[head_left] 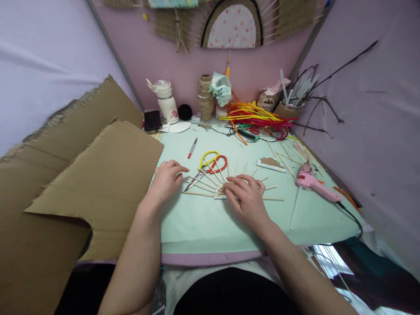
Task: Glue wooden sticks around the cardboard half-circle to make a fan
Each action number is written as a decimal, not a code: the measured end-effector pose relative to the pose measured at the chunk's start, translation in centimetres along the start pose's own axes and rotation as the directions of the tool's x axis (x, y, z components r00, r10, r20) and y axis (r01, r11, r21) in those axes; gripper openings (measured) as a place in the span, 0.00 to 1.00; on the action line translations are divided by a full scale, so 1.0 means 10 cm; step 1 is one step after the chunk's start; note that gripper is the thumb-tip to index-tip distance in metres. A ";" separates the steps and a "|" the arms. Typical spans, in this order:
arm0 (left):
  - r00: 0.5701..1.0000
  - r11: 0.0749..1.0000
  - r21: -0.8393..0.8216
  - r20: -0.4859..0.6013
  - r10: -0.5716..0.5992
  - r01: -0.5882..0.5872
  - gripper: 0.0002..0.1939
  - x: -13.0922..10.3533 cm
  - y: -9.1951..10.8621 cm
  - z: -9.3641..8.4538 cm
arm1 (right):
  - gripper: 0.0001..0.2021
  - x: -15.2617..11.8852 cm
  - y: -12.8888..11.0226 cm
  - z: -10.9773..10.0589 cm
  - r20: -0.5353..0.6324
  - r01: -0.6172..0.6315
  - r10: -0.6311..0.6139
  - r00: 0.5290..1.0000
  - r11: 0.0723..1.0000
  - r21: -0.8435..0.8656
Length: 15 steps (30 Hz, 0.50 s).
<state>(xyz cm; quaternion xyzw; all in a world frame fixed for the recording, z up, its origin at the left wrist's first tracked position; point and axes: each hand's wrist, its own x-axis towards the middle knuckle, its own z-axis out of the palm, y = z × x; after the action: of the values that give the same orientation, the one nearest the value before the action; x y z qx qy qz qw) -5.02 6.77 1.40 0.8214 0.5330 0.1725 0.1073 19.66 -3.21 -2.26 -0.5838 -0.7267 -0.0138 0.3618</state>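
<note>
A fan of thin wooden sticks (203, 185) lies on the table, spreading from a small half-round centre piece that my fingers mostly cover. My right hand (246, 194) is over that centre, with bent fingers and thumb holding it down. Off the fan's left side, my left hand (167, 179) has its index finger stretched towards the stick tips and its thumb apart; nothing shows in it. Scissors (204, 168) with one yellow and one red handle lie partly under the left sticks. A small cardboard half-round with a white edge (271, 164) lies beyond my right hand.
Large cardboard sheets (108, 170) cover the left side. A pink glue gun (316, 184) with a cord and loose sticks (285, 153) lie right. A pen (192, 148), white bottle (166, 103), twine spool (205, 98) and coloured pipe cleaners (259, 116) stand or lie farther back.
</note>
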 end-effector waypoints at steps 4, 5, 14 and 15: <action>0.998 0.999 -0.001 0.033 0.055 -0.055 0.19 0.00 0.08 0.08 | 0.06 0.02 -0.01 0.00 0.008 0.006 -0.006 1.000 1.000 -0.007; 0.997 0.998 0.003 0.044 0.059 -0.060 0.19 0.01 0.10 0.10 | 0.06 0.02 -0.01 -0.01 -0.021 0.005 -0.005 1.000 1.000 0.001; 0.991 0.992 0.009 0.045 0.124 -0.125 0.21 0.04 0.25 0.17 | 0.10 -0.02 0.07 -0.11 -0.354 -0.051 0.099 0.930 0.989 0.142; 0.989 0.990 0.013 0.052 0.140 -0.140 0.20 0.07 0.29 0.16 | 0.10 -0.02 0.07 -0.11 -0.347 -0.056 0.105 0.932 0.987 0.149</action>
<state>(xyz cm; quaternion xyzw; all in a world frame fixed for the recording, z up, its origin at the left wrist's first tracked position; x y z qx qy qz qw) -1.71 6.20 1.05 0.8617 0.4725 0.1544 0.1016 20.82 -3.61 -1.84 -0.5750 -0.6246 -0.0540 0.5256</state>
